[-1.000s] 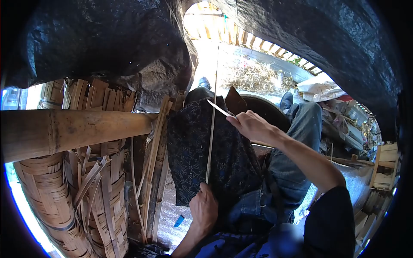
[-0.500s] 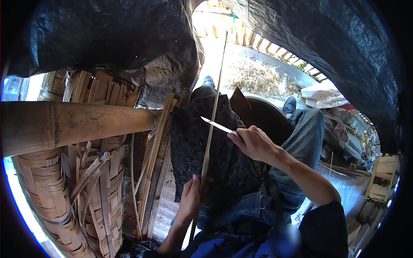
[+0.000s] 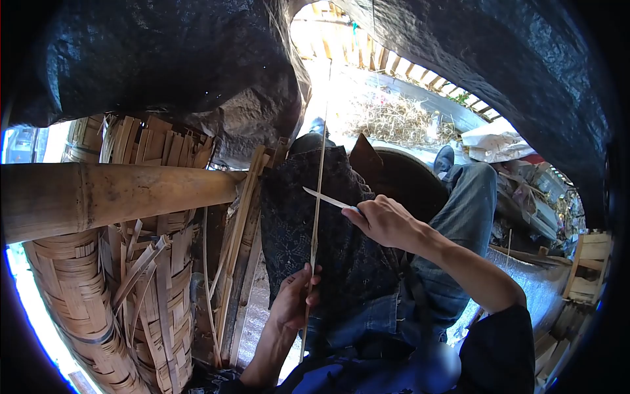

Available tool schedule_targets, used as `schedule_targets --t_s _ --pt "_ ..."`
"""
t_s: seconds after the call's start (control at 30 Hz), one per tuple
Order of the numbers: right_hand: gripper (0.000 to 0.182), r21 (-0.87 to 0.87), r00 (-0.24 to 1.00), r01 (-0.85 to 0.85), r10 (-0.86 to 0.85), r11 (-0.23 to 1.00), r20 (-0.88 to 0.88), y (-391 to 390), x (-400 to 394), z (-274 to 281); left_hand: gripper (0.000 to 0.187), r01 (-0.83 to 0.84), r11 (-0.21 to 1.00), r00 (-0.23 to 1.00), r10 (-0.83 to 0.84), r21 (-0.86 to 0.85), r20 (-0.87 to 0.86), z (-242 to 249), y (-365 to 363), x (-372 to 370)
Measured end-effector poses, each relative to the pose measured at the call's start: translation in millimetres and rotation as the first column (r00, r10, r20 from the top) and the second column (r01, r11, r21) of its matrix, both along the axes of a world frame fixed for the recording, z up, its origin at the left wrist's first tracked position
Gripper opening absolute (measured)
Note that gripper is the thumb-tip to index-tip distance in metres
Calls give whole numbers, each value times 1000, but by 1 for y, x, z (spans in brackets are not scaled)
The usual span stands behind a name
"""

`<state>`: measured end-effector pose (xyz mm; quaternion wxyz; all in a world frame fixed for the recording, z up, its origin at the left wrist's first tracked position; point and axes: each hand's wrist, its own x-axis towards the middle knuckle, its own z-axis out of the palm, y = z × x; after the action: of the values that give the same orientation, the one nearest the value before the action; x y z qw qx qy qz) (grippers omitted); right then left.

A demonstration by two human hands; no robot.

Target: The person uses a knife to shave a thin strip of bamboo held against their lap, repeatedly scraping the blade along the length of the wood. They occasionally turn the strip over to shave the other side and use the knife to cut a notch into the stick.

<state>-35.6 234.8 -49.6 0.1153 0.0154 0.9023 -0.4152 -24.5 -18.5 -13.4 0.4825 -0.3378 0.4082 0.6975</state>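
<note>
My left hand (image 3: pixel 296 297) is closed around the lower part of a long, thin bamboo strip (image 3: pixel 319 197). The strip rises nearly upright in the view, over a dark patterned cloth (image 3: pixel 285 226) that covers my left leg. In my right hand (image 3: pixel 388 222) is a knife (image 3: pixel 328 199), its handle mostly hidden by my fingers. The blade points left and lies across the strip, well above my left hand. Whether its edge touches the strip I cannot tell.
A thick bamboo pole (image 3: pixel 125 194) juts in from the left. Below it stand woven bamboo rolls (image 3: pixel 69 282) and upright slats (image 3: pixel 239 262). Dark plastic sheeting (image 3: pixel 170 59) hangs overhead. Straw (image 3: pixel 394 121) lies beyond my feet, and a wooden crate (image 3: pixel 587 262) is at the right.
The strip's far end has swung left and it now stands more upright. My left hand has turned so its fingers show. The knife has shifted slightly left and down.
</note>
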Motion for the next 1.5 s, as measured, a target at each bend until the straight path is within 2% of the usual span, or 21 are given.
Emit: schedule_targets --t_s 0.07,0.1,0.17,0.2,0.4,0.5,0.63,0.73,0.87,0.93,1.17,1.23,1.3,1.33,1.37,1.4,1.43,1.47,1.5 --pt "58 32 991 -30 26 999 129 -3 1 0 27 -16 1000 1000 16 8 7 -3 -2 4" --pt "58 26 991 -30 27 999 133 -4 1 -5 26 -33 999 999 33 17 10 -4 -3 6" --pt "59 47 1000 18 -19 999 14 -8 2 -15 26 -22 1000 1000 22 -21 -2 0 -2 9" --pt "59 42 1000 22 -23 999 21 -8 1 -16 26 -13 999 1000 12 -52 -15 2 -1 11" --pt "61 -23 964 -121 122 992 235 10 -14 -4 24 12 980 996 -29 -197 -86 8 5 18" --pt "62 -17 958 -202 201 979 202 16 -19 0 24 34 975 992 -60 -218 -114 9 5 20" --pt "62 60 957 -197 178 979 229 11 -21 1 25 34 981 990 -59 -194 -127 10 3 18" --pt "62 46 987 -119 113 992 115 8 -20 -10 24 12 976 994 -35 -217 -104 9 5 19" --pt "63 0 970 -96 93 995 223 3 -41 -12 23 6 971 994 -33 -239 -106 12 8 19" --pt "60 24 991 -95 92 995 97 1 -47 -17 23 -4 970 992 -26 -243 -122 13 7 19" --pt "57 169 993 -115 112 979 29 10 -63 -37 22 -3 973 992 -26 -229 -123 13 5 28" --pt "41 213 978 -167 135 963 157 32 -85 -64 22 29 968 991 -60 -250 -119 15 0 31" --pt "32 227 934 -203 119 952 337 53 -111 -57 22 23 969 996 -44 -244 -82 19 -1 33" --pt "37 476 971 -182 232 861 -48 53 -104 -79 23 43 965 995 -65 -257 -77 23 2 32" --pt "37 478 973 -176 226 860 -49 61 -110 -100 23 48 966 994 -71 -255 -78 22 -1 32" --pt "41 349 995 -10 44 937 -91 71 -122 -91 23 16 983 998 -28 -184 -64 18 -7 32" --pt "45 202 984 157 -137 967 -109 73 -130 -84 23 -24 993 999 18 -117 -46 16 -11 31" --pt "50 50 954 269 -260 962 -147 71 -127 -80 23 -29 992 998 23 -120 -53 12 -14 28" --pt "50 48 957 258 -249 965 -149 63 -118 -68 23 -53 994 998 49 -98 -39 7 -16 27"
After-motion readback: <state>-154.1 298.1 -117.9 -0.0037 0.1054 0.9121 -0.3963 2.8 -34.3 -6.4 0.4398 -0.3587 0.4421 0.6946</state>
